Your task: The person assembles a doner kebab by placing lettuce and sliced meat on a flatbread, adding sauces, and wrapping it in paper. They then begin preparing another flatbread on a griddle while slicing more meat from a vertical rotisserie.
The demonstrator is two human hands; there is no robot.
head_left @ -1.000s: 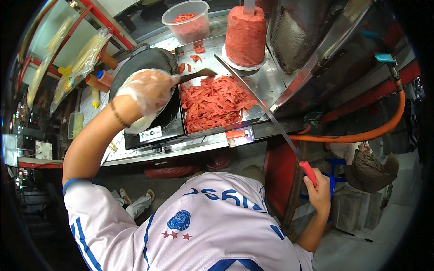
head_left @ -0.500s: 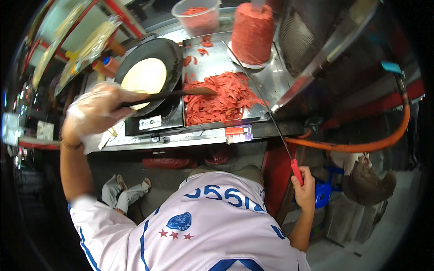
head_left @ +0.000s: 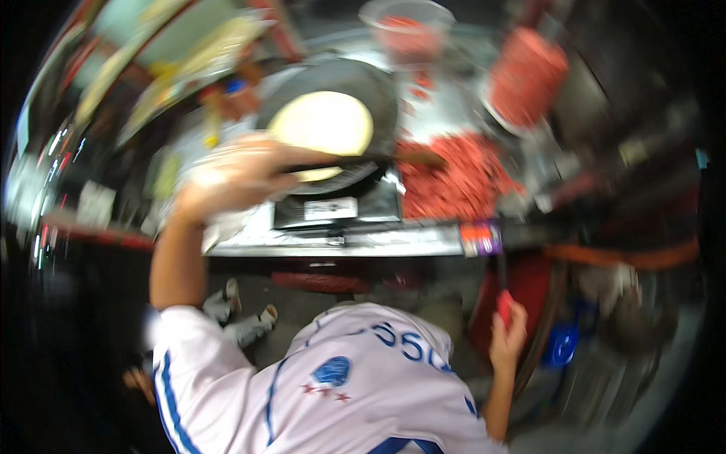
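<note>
My left hand (head_left: pixel 234 174), in a clear plastic glove, grips the dark handle of a spatula (head_left: pixel 420 157). Its brown blade reaches over a heap of shredded red meat (head_left: pixel 461 181) in a metal tray. Beneath my left fingers and behind them, a pale round flatbread (head_left: pixel 321 125) lies on a black round griddle (head_left: pixel 378 87). My right hand (head_left: pixel 508 337) hangs low in front of the counter, closed around the red handle of a long knife (head_left: pixel 504 305). Most of the knife's blade is lost in blur against the dark counter edge.
A stacked column of red meat (head_left: pixel 525 79) stands at the back right beside a dark grill. A clear plastic tub (head_left: pixel 412 38) of red meat sits at the back. An orange hose (head_left: pixel 643 256) runs along the right; a blue stool (head_left: pixel 560 346) is below.
The whole view has swung, so the counter things sit farther right and blur. Both hands keep their grips. The knife blade, earlier clear across the tray, now shows only near its handle.
</note>
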